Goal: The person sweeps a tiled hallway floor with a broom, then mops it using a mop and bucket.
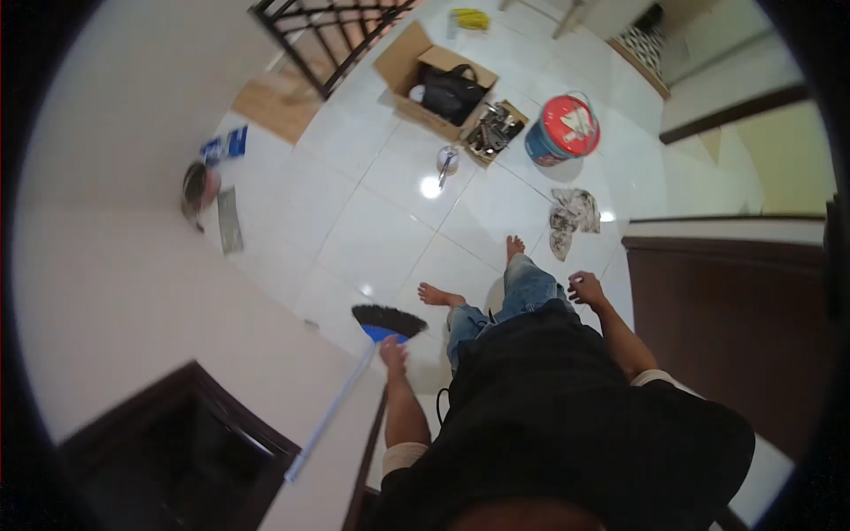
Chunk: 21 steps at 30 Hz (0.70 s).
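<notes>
My left hand [395, 356] hangs low on the left, slightly blurred, its fingers loosely stretched. In view it overlaps the edge of a broom [386, 324] with black bristles, a blue head and a long pale handle [332, 411]. The handle slants down to the left beside the wall, away from my palm. My right hand [584, 288] is beside my right thigh, fingers loosely bent and apart, with nothing visible in it. A stained, crumpled cloth [574, 218] lies on the floor beyond that hand.
On white tiles stand a cardboard box [416, 108] with a black bag [453, 93], a tool box [496, 131], a small tub [448, 159] and a red-lidded bucket [549, 142]. Along the left wall are another bucket [200, 188] and a flat grey strip [230, 221]. A dark railing [323, 44] borders the back.
</notes>
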Available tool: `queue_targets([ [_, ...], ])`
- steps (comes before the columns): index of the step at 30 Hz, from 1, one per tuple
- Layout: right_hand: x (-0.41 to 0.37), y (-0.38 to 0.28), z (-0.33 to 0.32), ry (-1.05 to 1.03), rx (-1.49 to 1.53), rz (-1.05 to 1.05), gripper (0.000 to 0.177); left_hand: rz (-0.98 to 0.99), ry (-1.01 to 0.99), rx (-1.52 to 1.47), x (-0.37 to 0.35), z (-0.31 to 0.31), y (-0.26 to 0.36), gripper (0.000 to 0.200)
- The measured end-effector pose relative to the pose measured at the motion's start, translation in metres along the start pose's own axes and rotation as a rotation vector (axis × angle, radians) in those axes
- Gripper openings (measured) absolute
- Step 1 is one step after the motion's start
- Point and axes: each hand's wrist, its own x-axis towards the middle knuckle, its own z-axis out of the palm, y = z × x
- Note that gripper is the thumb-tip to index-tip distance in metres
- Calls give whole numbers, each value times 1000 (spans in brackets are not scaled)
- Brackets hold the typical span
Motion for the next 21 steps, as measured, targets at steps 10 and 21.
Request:
queue_targets([
  [10,90,229,-44,243,-161,-205,17,657,-554,709,-95,356,196,40],
  [21,287,48,-389,408,274,-231,20,35,-449,1266,-184,581,215,53],
])
